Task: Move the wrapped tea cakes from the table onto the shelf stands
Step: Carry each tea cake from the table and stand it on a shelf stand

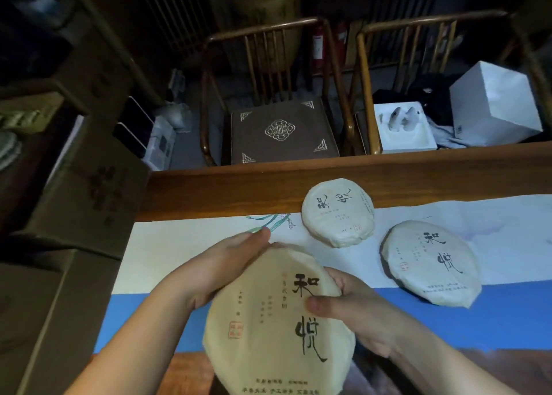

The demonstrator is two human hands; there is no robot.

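Note:
A large round tea cake (pixel 268 329) in cream paper with black calligraphy is lifted above the table, tilted toward me. My left hand (pixel 227 263) grips its upper left rim. My right hand (pixel 355 308) holds its right edge, thumb pressed on the printed face. Two more wrapped tea cakes lie flat on the table runner: a smaller one (pixel 339 217) near the table's far edge and a wider one (pixel 431 263) to the right. No shelf stands are clearly visible.
The wooden table (pixel 239 185) carries a white and blue runner (pixel 493 314). Beyond it stand two wooden chairs, one with a brown cushion (pixel 283 131), the other holding a white box (pixel 495 102) and a foam tray (pixel 403 128). Cardboard boxes (pixel 83 191) crowd the left side.

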